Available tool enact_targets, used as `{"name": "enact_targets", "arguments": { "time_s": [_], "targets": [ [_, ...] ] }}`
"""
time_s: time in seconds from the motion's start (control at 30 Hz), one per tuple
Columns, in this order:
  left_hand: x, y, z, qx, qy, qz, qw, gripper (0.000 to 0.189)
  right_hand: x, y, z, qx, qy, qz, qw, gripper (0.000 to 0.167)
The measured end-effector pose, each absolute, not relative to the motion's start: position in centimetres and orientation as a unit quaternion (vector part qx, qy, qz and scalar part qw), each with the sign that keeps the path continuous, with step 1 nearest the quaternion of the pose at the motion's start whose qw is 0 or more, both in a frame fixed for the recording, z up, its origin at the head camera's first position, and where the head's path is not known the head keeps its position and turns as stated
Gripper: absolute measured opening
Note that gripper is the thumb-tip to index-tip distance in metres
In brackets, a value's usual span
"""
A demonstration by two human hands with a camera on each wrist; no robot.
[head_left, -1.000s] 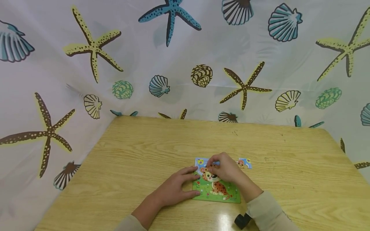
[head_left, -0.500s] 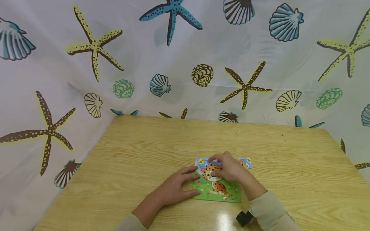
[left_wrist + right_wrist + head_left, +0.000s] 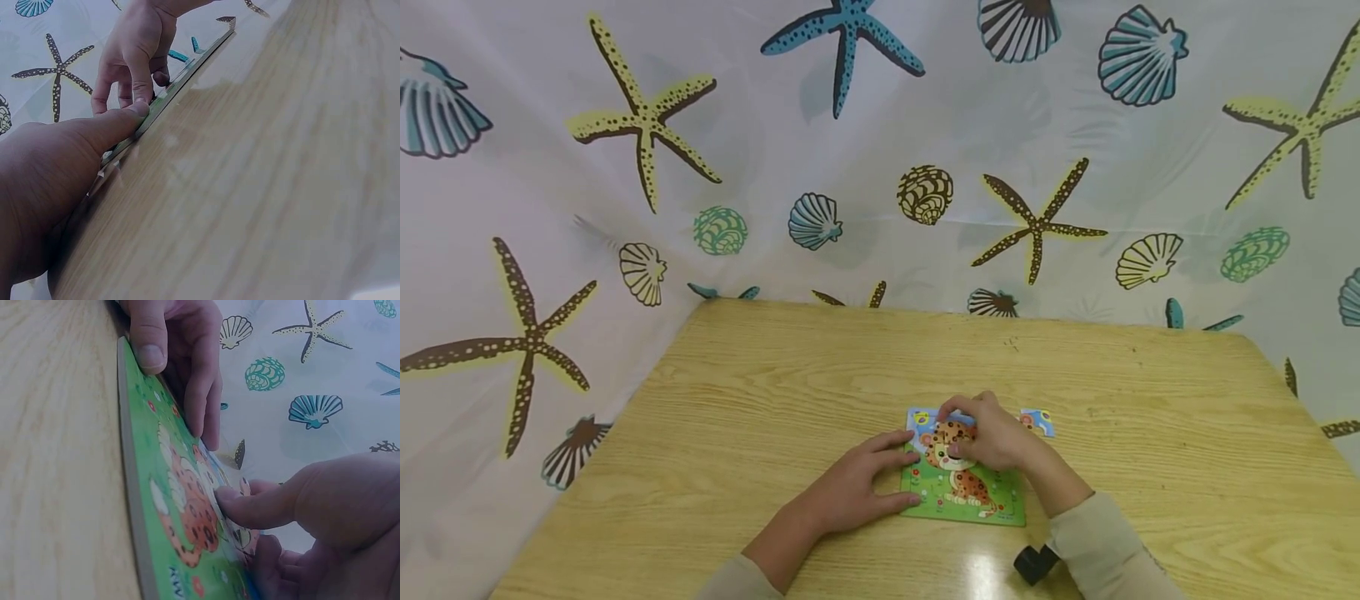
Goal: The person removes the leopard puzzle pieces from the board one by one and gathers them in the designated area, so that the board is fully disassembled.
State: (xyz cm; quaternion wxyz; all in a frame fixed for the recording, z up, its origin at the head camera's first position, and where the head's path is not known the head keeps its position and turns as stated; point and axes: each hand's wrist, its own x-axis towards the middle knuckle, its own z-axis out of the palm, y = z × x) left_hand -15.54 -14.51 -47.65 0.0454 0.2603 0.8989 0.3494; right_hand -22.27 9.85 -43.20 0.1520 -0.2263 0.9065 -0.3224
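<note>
A jigsaw puzzle board point(image 3: 925, 500) with a spotted cub on green grass lies flat on the table. My left hand point(image 3: 861, 487) rests at its left edge, fingers spread and fairly straight, with the fingertips on the border. Over the upper part is my right hand point(image 3: 992, 437), thumb and fingers bent around a puzzle piece point(image 3: 955, 431) of the cub's spotted head. In the right wrist view, the thumb point(image 3: 234, 500) presses on the cub's face and a spotted piece edge stands slightly up beside it. The hand hides the board's upper right.
A loose puzzle piece point(image 3: 1037, 422), blue with part of an ear, lies just right of the board. A small black object point(image 3: 1033, 565) sits by the right sleeve. Behind the wooden table point(image 3: 775, 375) hangs a curtain point(image 3: 880, 167) printed with shells and starfish.
My right hand has shifted slightly right and its thumb and fingers have spread apart over the cub's head, showing more of it. The left hand has stayed in place.
</note>
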Motion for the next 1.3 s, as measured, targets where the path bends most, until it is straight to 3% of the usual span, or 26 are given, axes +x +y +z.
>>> {"name": "enact_targets", "arguments": {
  "time_s": [0.13,0.3,0.57,1.07,1.3],
  "targets": [
    [-15.6,-14.5,-47.5,0.261,0.899,0.35,0.043,0.057,-22.6,10.2,-43.2,-0.226,0.903,-0.333,0.148,0.033],
    [-15.5,-14.5,-47.4,0.258,0.897,0.356,0.05,0.057,-23.5,11.3,-43.5,-0.227,0.863,-0.408,0.191,0.041],
    [-15.4,-14.4,-47.3,0.258,0.898,0.353,0.052,0.057,-24.0,12.5,-43.8,-0.231,0.824,-0.453,0.248,0.02],
    [-15.5,-14.5,-47.5,0.261,0.897,0.353,0.044,0.058,-25.0,13.7,-43.6,-0.237,0.8,-0.487,0.258,0.025],
    [-15.5,-14.5,-47.6,0.263,0.898,0.351,0.045,0.059,-25.6,15.2,-43.0,-0.253,0.815,-0.47,0.225,0.023]
  ]
}}
